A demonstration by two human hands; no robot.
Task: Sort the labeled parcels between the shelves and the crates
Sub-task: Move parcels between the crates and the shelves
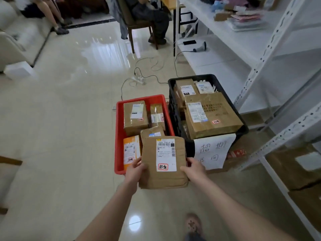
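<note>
Squarely over the near end of the red crate (119, 136), the parcel (163, 162) is held flat, label up, long axis pointing away; left hand (136, 168) and right hand (194, 168) grip its side edges.

I held a flat cardboard parcel (163, 164) label-up, my left hand (136, 168) and right hand (194, 168) gripping its side edges, over the near end of the red crate (119, 134). The black crate (173, 105), bearing a handwritten paper sign (213, 150), stood beside it.
</note>
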